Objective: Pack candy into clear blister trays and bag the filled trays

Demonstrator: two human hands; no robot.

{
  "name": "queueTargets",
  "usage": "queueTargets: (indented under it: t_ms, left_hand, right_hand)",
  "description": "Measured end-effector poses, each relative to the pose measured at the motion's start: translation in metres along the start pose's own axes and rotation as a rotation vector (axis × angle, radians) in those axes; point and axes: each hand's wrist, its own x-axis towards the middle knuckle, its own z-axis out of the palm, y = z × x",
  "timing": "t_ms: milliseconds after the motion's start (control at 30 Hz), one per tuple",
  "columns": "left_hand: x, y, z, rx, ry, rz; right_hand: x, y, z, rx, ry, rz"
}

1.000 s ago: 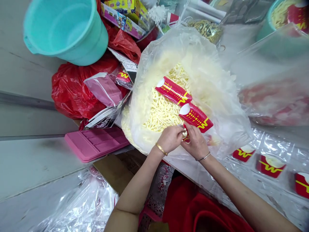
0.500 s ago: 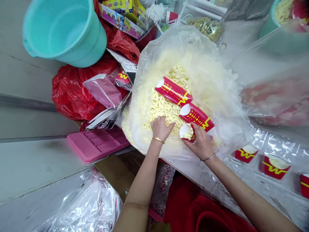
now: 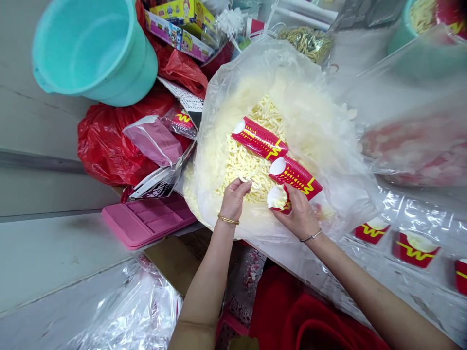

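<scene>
My left hand (image 3: 233, 198), a gold bangle at its wrist, pinches pale fry-shaped pieces between thumb and fingertips; how many I cannot tell. It is over a heap of loose pale yellow fries (image 3: 242, 164) in a large clear plastic bag (image 3: 339, 165). My right hand (image 3: 299, 213) is closed around a small red fry carton (image 3: 287, 206), whose white inside faces up with a few fries in it. Two nested stacks of red and yellow cartons lie on the heap: one stack (image 3: 260, 138) farther off, the other stack (image 3: 295, 176) just beyond my right hand.
Filled red cartons (image 3: 416, 250) stand in a row at the right on clear plastic. A turquoise bucket (image 3: 134, 73) sits on red bags (image 3: 109, 141) at the left, above a pink tray (image 3: 146, 221). Another bucket (image 3: 399, 41) with fries is at the far right.
My left hand has gone from spread fingers over the fries to a pinch on some of them, shifting slightly left and down. My right hand keeps holding the carton.
</scene>
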Motion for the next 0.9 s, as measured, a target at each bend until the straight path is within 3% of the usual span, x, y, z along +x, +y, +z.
queueTargets:
  t_ms: [133,233,367,500,633,800,900]
  left_hand:
    - [-0.018,0.005,0.018,-0.074,-0.082,-0.032]
    - [-0.025,0.003,0.024,0.233,-0.142,0.028]
    - [-0.031,0.013,0.021,0.817,-0.149,0.299]
    - [-0.040,0.024,0.023,1.030,-0.214,0.476]
    - [-0.053,0.029,0.036,1.216,-0.275,0.541]
    - [-0.081,0.050,0.051,1.157,-0.442,0.578]
    - [-0.100,0.053,0.064,1.043,-0.441,0.675]
  right_hand:
    - [0.007,-0.015,0.006,0.026,0.007,-0.016]
    - [0.008,-0.019,0.008,0.034,0.037,-0.026]
    - [0.005,-0.015,0.004,-0.005,0.023,-0.024]
    - [0.001,-0.011,0.000,-0.032,0.013,-0.023]
    - [-0.004,-0.019,-0.009,0.017,0.018,-0.076]
    - [-0.019,-0.033,-0.037,0.065,0.089,-0.094]
    - [-0.032,-0.036,-0.059,0.061,0.158,-0.046]
